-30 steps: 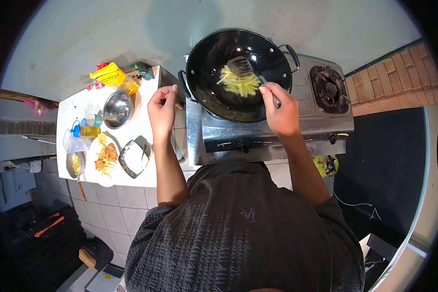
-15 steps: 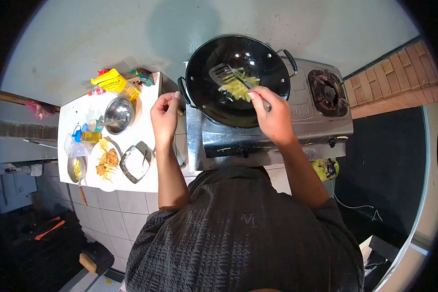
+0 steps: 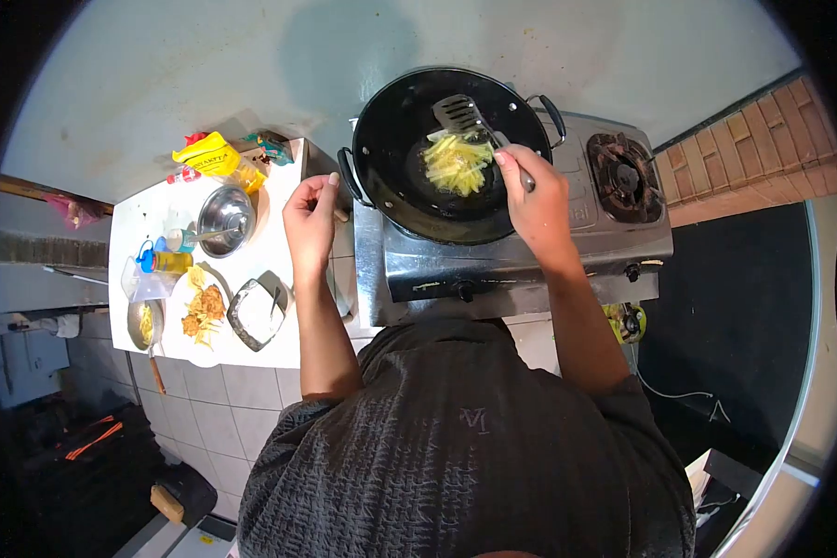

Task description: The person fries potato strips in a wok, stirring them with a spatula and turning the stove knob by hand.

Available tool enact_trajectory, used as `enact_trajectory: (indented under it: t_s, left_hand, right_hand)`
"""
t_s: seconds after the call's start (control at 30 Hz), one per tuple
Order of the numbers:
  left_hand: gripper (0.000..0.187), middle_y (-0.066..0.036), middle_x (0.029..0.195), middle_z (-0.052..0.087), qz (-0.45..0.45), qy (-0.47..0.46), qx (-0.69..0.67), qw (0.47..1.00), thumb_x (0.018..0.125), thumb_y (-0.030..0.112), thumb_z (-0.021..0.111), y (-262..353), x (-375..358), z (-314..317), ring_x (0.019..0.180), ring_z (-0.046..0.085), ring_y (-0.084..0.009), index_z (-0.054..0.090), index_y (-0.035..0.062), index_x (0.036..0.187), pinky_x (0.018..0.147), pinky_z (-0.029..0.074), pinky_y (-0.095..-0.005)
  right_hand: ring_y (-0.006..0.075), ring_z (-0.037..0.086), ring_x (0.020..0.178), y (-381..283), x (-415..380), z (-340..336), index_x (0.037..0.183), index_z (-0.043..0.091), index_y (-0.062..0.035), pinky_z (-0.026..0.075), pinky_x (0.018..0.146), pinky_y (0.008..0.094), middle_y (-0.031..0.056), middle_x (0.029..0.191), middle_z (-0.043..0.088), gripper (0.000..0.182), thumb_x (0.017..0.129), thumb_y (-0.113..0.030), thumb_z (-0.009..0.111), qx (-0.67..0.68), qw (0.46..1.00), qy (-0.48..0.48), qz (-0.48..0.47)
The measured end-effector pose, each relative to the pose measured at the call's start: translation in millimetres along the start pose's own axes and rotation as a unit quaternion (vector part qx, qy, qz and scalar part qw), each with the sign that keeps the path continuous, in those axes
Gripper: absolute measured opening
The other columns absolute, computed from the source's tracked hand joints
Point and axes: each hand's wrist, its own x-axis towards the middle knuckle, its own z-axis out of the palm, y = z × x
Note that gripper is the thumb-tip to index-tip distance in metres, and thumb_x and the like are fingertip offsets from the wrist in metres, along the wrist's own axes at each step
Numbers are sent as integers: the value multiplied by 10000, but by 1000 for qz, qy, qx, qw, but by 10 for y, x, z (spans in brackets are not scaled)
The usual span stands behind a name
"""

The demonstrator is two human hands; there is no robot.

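My right hand [image 3: 537,197] is wrapped round the handle of a slotted spatula [image 3: 459,114], whose head is over the upper part of a black wok [image 3: 409,212]. Pale yellow strips of food [image 3: 458,166] lie together in oil in the wok, just below the spatula's head. The wok sits on the left side of a steel gas stove [image 3: 418,267]. Beside the wok's left handle [image 3: 351,177] is my left hand [image 3: 310,219], its fingers curled and thumb raised; whether it touches the handle or holds something small is unclear.
On the white table [image 3: 139,321] at left are a metal bowl [image 3: 225,220], a plate of fried food [image 3: 203,312], a square dish of white powder [image 3: 256,314], a small pan [image 3: 145,324], an oil bottle [image 3: 169,262] and a yellow bag [image 3: 212,156]. An unused burner [image 3: 625,179] is at right.
The spatula's head has moved up and right, off the food strips, which now sit bunched and uncovered. My right hand has shifted slightly right. My left hand has barely moved.
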Motion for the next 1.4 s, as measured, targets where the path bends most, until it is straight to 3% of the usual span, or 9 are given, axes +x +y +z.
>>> enact_trajectory:
  t_s: [0.17,0.43,0.57,0.83,0.93,1.07,1.13,1.3,1.4]
  left_hand:
    - [185,73,675,537,10,3,2,1000,904,195,654,12,25,-2,585,397,-9,668,10,916,536,308,-175]
    - [180,75,672,530,0,3,3,1000,902,193,658,-2,34,-10,584,395,-10,670,14,915,534,306,-172]
    - [183,76,675,530,10,3,9,1000,904,193,656,-9,39,-23,587,397,-11,670,11,919,538,312,-174]
    - [178,71,691,542,-1,3,7,1000,906,184,651,4,39,-6,597,413,-11,669,8,921,547,321,-173]
    - [177,71,690,541,-2,-2,12,1000,905,183,651,27,28,-20,595,411,-11,669,8,920,543,317,-172]
    - [176,78,676,525,2,-2,9,1000,904,184,653,26,21,-26,587,397,-11,669,9,914,534,305,-174]
    - [176,80,672,520,6,3,13,1000,903,185,654,22,24,-34,586,393,-11,669,10,912,532,301,-173]
    - [230,76,731,552,-7,-5,9,1000,895,239,670,37,13,-74,644,421,-14,675,12,932,593,311,-168]
    - [190,74,672,524,12,4,-1,1000,899,192,659,22,12,-54,578,393,-11,668,3,917,516,301,-177]
  right_hand:
    - [335,629,689,51,49,22,898,646,-9,484,616,341,179,789,643,154,883,-163,649,4,999,-12,-36]
    - [326,593,619,-70,-38,-192,901,646,-11,463,576,340,181,763,632,181,888,-191,651,-23,995,-61,71]
    - [310,565,584,-17,-86,-194,910,649,-15,452,563,336,180,737,619,180,890,-194,651,-27,1000,1,5]
    - [303,561,589,-25,-136,-253,920,654,-19,450,569,339,180,742,615,190,893,-207,648,17,992,-29,122]
    - [308,566,586,45,-94,-193,919,654,-20,445,562,342,186,730,612,199,895,-217,648,-20,999,34,12]
    - [315,578,596,37,-53,-232,922,655,-21,449,569,349,188,731,616,207,896,-226,647,-65,997,26,9]
    - [327,579,597,-52,-49,-291,920,656,-23,454,573,363,186,719,616,216,894,-237,650,-70,991,-38,103]
    - [328,555,564,-51,-84,-275,917,656,-28,449,557,359,185,686,600,225,895,-251,648,-60,996,-8,69]
    - [298,524,536,-22,-95,-259,915,654,-28,440,547,343,177,668,584,220,897,-247,645,-52,997,0,53]
